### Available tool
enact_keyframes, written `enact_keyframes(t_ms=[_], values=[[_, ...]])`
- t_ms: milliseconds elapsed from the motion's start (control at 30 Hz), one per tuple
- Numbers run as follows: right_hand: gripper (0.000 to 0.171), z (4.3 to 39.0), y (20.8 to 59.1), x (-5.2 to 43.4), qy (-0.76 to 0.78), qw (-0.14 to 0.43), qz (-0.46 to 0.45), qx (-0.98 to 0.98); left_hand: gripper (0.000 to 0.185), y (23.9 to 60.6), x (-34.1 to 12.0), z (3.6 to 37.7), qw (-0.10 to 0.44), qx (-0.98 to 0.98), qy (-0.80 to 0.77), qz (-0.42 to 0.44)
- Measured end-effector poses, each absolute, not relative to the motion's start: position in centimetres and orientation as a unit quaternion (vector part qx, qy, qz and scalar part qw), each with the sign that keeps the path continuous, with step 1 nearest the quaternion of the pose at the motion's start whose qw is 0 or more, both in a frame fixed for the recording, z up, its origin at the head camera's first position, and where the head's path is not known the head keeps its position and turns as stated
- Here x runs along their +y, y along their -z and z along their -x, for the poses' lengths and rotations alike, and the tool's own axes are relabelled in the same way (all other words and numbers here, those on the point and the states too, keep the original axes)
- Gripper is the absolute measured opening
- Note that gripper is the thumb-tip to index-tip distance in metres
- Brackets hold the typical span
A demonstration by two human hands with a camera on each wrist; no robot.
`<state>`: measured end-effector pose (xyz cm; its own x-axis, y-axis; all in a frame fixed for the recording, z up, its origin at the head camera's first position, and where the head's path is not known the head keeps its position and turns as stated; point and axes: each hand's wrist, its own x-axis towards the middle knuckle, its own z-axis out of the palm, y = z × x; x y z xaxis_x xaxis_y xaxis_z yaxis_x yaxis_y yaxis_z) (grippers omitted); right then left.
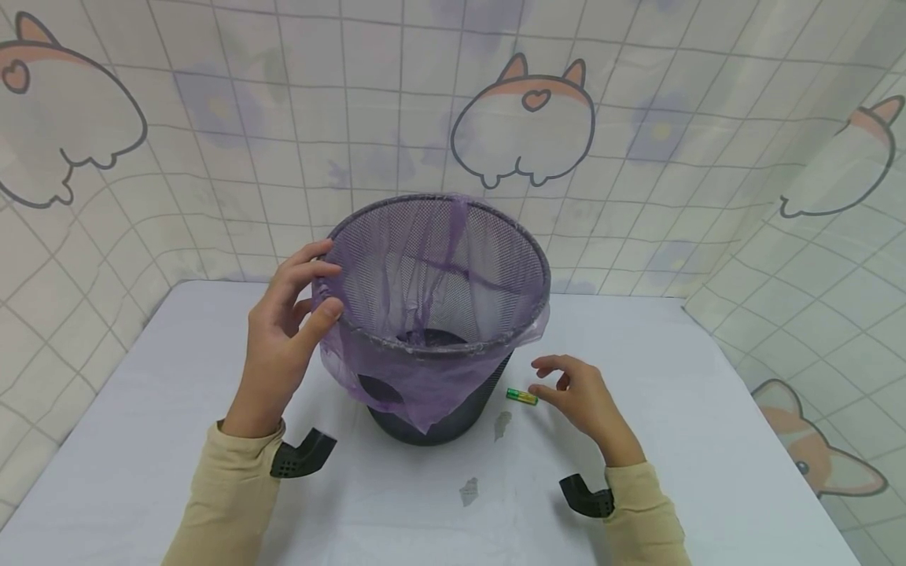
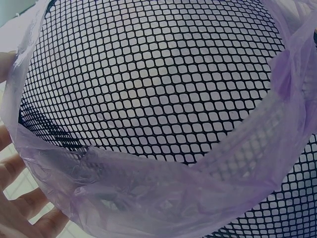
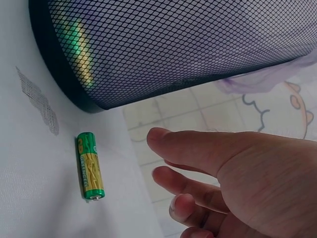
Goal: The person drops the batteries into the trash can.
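Left hand (image 1: 283, 338) grips the rim of the mesh bin (image 1: 453, 409), thumb and fingers curled over the purple bag liner (image 1: 396, 369); in the left wrist view only fingertips show at frame edge. Right hand (image 1: 576, 397) is relaxed, holding nothing, fingertips just beside the green/gold battery (image 1: 521, 396) on the table (image 1: 708, 440). Battery lies near bin base; contact w/ fingers can't be told.

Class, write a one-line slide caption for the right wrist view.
A right hand reaches toward a green battery lying on the table beside a mesh bin.
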<state>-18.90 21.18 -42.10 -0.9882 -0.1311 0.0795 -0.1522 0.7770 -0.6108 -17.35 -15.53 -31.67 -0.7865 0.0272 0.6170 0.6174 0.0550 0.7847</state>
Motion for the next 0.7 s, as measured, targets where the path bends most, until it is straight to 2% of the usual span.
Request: enact_keyframes(t_ms=[400, 700], values=[[0.035, 19.2, 43.0, 21.1, -0.34, -0.016, -0.07, -0.938, 0.034, 31.7, -15.5, 17.4, 0.229, -0.686, 0.649, 0.237], [0.034, 19.4, 43.9, 21.1, -0.328, -0.017, -0.077, -0.941, 0.034, 31.8, -15.6, 17.4, 0.231, -0.686, 0.647, 0.238]])
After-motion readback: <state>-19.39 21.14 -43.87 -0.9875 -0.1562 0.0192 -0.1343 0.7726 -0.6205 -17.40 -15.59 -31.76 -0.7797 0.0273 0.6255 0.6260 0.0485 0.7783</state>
